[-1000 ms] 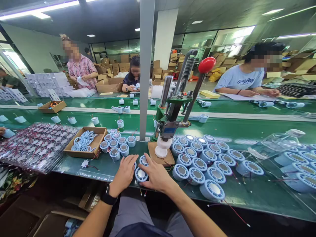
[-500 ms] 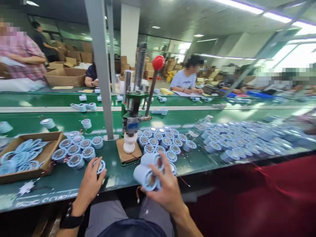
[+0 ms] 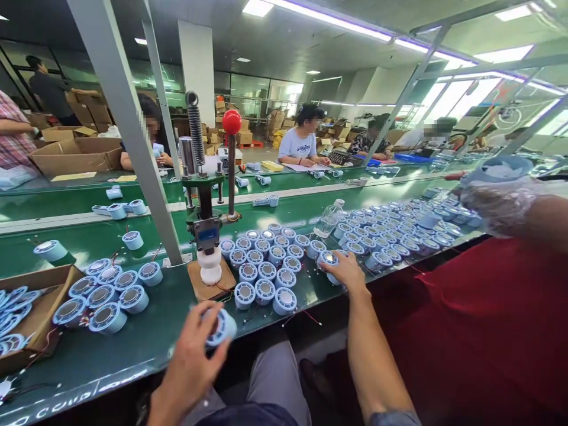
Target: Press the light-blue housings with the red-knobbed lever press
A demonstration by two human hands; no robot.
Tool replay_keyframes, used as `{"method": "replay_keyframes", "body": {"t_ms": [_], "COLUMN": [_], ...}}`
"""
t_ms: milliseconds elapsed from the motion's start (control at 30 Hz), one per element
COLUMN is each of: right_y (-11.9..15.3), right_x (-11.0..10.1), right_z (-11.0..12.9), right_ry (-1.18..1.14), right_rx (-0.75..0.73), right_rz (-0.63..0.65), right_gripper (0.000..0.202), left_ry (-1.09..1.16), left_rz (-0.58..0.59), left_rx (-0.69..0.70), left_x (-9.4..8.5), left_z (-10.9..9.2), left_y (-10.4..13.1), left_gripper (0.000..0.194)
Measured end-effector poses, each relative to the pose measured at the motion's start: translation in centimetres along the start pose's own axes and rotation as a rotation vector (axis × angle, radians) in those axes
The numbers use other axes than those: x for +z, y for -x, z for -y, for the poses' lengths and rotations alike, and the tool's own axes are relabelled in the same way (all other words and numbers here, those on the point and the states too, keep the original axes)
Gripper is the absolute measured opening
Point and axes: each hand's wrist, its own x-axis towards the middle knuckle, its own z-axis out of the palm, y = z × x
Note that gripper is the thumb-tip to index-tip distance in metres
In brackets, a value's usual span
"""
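Note:
My left hand point(image 3: 195, 340) is closed around a round light-blue plastic housing point(image 3: 224, 327), lifted at the table's front edge. My right hand point(image 3: 345, 271) reaches out to the right, its fingers wrapped round another such housing point(image 3: 329, 259) beside the middle group. That group of housings point(image 3: 265, 290) stands upright on the green table, each with a slotted ring and a round disc on top; thin red and black wires trail from some. Left of it is a hand press point(image 3: 206, 234) with a red ball lever and a white plunger over a brown base plate point(image 3: 226, 278).
More housings point(image 3: 102, 296) stand at the left, near a cardboard box point(image 3: 53, 349) of blue rings. A clear plastic bottle point(image 3: 331, 219) lies behind the right-hand housings point(image 3: 381, 236). At far right is a co-worker's plastic-gloved hand point(image 3: 497, 201). A grey post point(image 3: 128, 130) rises behind the press.
The view has turned right. My right hand, which held a couple of housings near the press, is now farther right on one housing. My left hand has lifted its housing toward me.

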Motion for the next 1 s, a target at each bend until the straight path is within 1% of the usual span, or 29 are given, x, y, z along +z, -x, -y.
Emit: {"method": "replay_keyframes", "body": {"t_ms": [67,133,200,267,333,400,433,500,600,767,833,900,967,1000], "right_y": [-0.5,-1.0,-1.4,-1.7,-1.9,-1.9,-2.0,-2.2,-2.8,-3.4,-3.1,-2.9,-3.1,-3.6], "right_x": [0.4,0.7,0.9,1.2,1.6,2.2,2.5,3.2,3.9,4.2,3.8,3.0,1.8,1.2], "right_z": [0.0,0.1,0.4,0.7,0.9,0.9,0.8,0.5,0.2,0.1,-0.1,0.1,1.1,2.1], "right_ry": [-0.002,-0.008,-0.023,-0.048,-0.085,-0.131,-0.157,-0.211,-0.284,-0.335,-0.322,-0.293,-0.251,-0.228], "right_rx": [-0.064,-0.132,-0.199,-0.255,-0.287,-0.29,-0.281,-0.252,-0.206,-0.195,-0.205,-0.215,-0.238,-0.267], "right_rz": [0.025,0.033,0.025,0.008,-0.022,-0.069,-0.099,-0.157,-0.216,-0.229,-0.235,-0.251,-0.266,-0.261], "right_gripper": [0.068,0.068,0.074,0.084,0.086,0.075,0.069,0.063,0.062,0.062,0.063,0.064,0.063,0.061], "left_ry": [0.014,-0.019,-0.082,-0.174,-0.266,-0.326,-0.342,-0.364,-0.393,-0.406,-0.4,-0.398,-0.393,-0.387], "left_rz": [0.181,0.327,0.414,0.448,0.442,0.413,0.395,0.36,0.316,0.299,0.306,0.311,0.317,0.318], "left_rx": [0.185,0.343,0.472,0.57,0.618,0.614,0.598,0.553,0.49,0.428,0.415,0.402,0.401,0.406], "left_x": [1.7,4.0,6.8,10.0,13.3,16.2,17.4,19.2,20.6,21.9,22.3,22.3,21.8,21.3], "left_z": [-3.7,-7.2,-10.2,-12.3,-13.5,-13.9,-13.9,-13.7,-13.5,-12.9,-12.6,-12.5,-12.9,-13.3], "left_y": [-1.8,-4.1,-6.6,-9.2,-11.4,-13.1,-13.7,-14.5,-15.0,-15.6,-15.8,-15.9,-15.7,-15.4], "left_gripper": [0.051,0.057,0.053,0.04,0.027,0.019,0.019,0.024,0.03,0.044,0.048,0.05,0.053,0.054]}}
